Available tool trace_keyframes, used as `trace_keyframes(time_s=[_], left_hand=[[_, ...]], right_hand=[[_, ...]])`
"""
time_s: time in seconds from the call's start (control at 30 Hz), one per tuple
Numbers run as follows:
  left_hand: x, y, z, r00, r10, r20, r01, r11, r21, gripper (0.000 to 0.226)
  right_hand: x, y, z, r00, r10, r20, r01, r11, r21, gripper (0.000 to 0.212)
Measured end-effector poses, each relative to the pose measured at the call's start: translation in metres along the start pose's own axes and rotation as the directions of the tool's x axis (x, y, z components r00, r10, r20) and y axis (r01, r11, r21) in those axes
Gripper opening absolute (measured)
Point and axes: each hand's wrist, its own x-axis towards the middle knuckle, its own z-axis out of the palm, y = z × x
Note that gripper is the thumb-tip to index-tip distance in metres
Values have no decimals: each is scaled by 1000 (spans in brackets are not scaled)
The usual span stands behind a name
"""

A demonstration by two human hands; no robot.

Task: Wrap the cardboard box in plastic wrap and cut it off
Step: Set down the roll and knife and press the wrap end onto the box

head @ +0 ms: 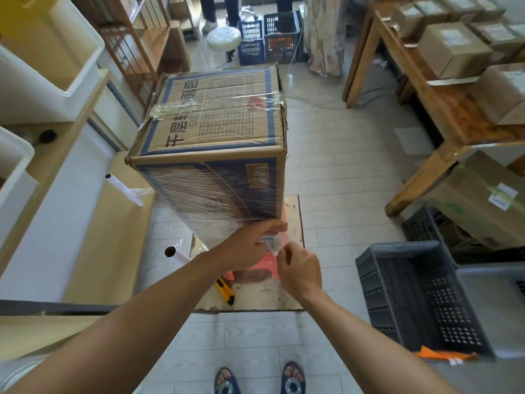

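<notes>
Cardboard box (216, 143) with blue print, standing tall on a pink stool (255, 270), glossy crinkled plastic wrap (216, 194) around its lower half, left hand (252, 240) and right hand (299, 270) pinching bunched film at the near bottom corner, yellow utility knife (225, 291) below.

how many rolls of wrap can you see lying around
2. One roll leans by the box's left side with loose film trailing off it. The other roll lies on the floor nearer, just left of the left forearm. More may be hidden behind the box.
</notes>
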Motion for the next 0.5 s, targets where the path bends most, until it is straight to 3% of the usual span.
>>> trace_keyframes(time_s=[0.13, 0.2, 0.27, 0.4, 0.5], left_hand=[[-4, -1, 3, 998, -22, 53, 24, 999, -42, 63], [-4, 0, 3, 999, -17, 47, 20, 998, -53, 64], [-2, 2, 0, 1000, -13, 28, 15, 998, -68, 64], [3, 2, -5, 1000, -19, -2, 19, 999, -40, 53], [1, 5, -7, 1000, -28, 10, 27, 999, 43, 54]], right_hand=[[18, 4, 12, 928, -3, 373, 7, 1000, -9, 21], [36, 11, 16, 935, -41, 352, 47, 999, -8, 34], [55, 20, 18, 947, -56, 317, 98, 988, -119, 44], [84, 18, 6, 920, -83, 383, 229, 908, -352, 38], [105, 10, -4, 888, -135, 440, 335, 846, -415, 31]])
